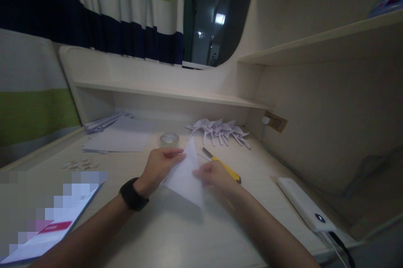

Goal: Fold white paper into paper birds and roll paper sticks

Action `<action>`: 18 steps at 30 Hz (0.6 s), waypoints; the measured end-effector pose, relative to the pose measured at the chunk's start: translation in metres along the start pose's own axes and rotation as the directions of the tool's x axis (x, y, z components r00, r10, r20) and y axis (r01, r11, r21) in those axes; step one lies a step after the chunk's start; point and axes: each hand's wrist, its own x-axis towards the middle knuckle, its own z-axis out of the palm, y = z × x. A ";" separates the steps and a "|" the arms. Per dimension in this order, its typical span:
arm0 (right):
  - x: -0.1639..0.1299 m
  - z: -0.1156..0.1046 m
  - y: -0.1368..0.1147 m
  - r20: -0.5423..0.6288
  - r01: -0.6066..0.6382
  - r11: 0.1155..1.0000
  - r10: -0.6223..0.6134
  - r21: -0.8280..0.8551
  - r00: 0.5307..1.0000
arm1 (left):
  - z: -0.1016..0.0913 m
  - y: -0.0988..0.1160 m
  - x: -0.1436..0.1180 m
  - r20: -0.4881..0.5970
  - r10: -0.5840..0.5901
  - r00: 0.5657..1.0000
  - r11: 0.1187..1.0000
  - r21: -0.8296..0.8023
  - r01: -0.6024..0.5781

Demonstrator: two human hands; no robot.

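A white sheet of paper (pixel 186 177), shaped like a triangle, is held up off the desk between my two hands. My left hand (pixel 160 166), with a black band on its wrist, pinches the paper's upper left edge. On the right edge, my right hand (pixel 215 175) grips the same paper between thumb and fingers. Just behind the right hand lies a yellow utility knife (pixel 229 170) with its blade out. A roll of clear tape (pixel 169 139) rests beyond the left hand. Several white paper pinwheels (pixel 217 129) lie in a row at the back.
Stacked white paper (pixel 121 135) lies at the back left, near a small pile of pale bits (pixel 81 164). A tablet-like screen (pixel 56 226) occupies the front left. On the right sits a white power bank (pixel 304 203) with cables, below a wall socket (pixel 276 122).
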 end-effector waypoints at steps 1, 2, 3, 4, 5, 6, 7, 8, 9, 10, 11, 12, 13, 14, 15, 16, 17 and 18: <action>0.000 0.000 0.000 -0.001 0.010 1.000 -0.010 0.004 1.000 | 0.000 0.001 0.000 -0.010 0.000 1.000 1.000 0.008 0.000; 0.000 0.000 0.001 -0.003 0.017 1.000 -0.017 0.007 1.000 | -0.001 0.001 0.000 -0.018 0.005 1.000 1.000 0.010 -0.005; 0.000 0.000 0.001 -0.005 0.018 1.000 -0.018 0.006 1.000 | -0.001 0.002 -0.001 -0.021 0.013 1.000 1.000 0.005 -0.013; 0.000 0.000 0.001 -0.007 0.010 1.000 -0.010 0.002 1.000 | -0.002 0.003 -0.001 -0.021 0.021 1.000 1.000 -0.005 -0.022; 0.000 0.001 0.001 -0.007 0.000 1.000 0.000 -0.005 1.000 | -0.002 0.004 -0.002 -0.020 0.025 0.999 0.999 -0.020 -0.026; 0.000 0.001 0.001 -0.010 -0.006 1.000 0.006 -0.009 1.000 | -0.002 0.005 -0.002 -0.013 0.023 1.000 0.999 -0.032 -0.024; 0.000 0.001 0.001 -0.019 -0.008 1.000 0.008 -0.011 1.000 | -0.003 0.006 -0.002 -0.006 0.018 1.000 0.999 -0.039 -0.018; -0.001 0.002 0.001 -0.030 -0.005 1.000 0.005 -0.009 1.000 | -0.003 0.006 -0.002 -0.008 0.011 1.000 0.999 -0.042 -0.011; -0.001 0.002 0.000 -0.042 0.001 1.000 -0.002 -0.007 0.999 | -0.003 0.005 -0.001 -0.021 0.002 1.000 0.999 -0.045 -0.003; -0.002 0.002 -0.001 -0.041 0.002 1.000 -0.002 -0.010 0.999 | -0.004 0.005 0.000 -0.032 -0.005 0.999 0.999 -0.051 0.003; -0.003 0.002 -0.002 -0.029 -0.005 1.000 0.005 -0.023 1.000 | -0.005 0.003 0.001 -0.044 -0.011 0.999 0.998 -0.059 0.008; -0.003 0.002 -0.003 -0.009 -0.020 0.999 0.020 -0.046 1.000 | -0.006 0.002 0.003 -0.057 -0.014 0.998 0.998 -0.070 0.010; -0.004 0.002 -0.004 0.015 -0.039 0.996 0.040 -0.078 0.999 | -0.008 0.001 0.005 -0.064 -0.016 0.998 0.997 -0.082 0.010; -0.004 0.001 -0.005 0.037 -0.056 0.992 0.060 -0.115 0.997 | -0.009 -0.001 0.007 -0.065 -0.017 0.998 0.996 -0.091 0.011; -0.004 0.001 -0.005 0.049 -0.072 0.986 0.080 -0.152 0.996 | -0.011 -0.002 0.008 -0.062 -0.018 0.998 0.995 -0.097 0.012; -0.003 0.001 -0.005 0.054 -0.084 0.979 0.095 -0.184 0.994 | -0.013 -0.004 0.010 -0.058 -0.017 0.998 0.995 -0.100 0.011; -0.003 0.000 -0.004 0.056 -0.091 0.974 0.104 -0.210 0.993 | -0.014 -0.005 0.011 -0.052 -0.014 0.999 0.995 -0.102 0.008; -0.002 0.000 -0.004 0.060 -0.095 0.968 0.112 -0.230 0.992 | -0.015 -0.005 0.011 -0.046 -0.011 0.999 0.995 -0.104 0.006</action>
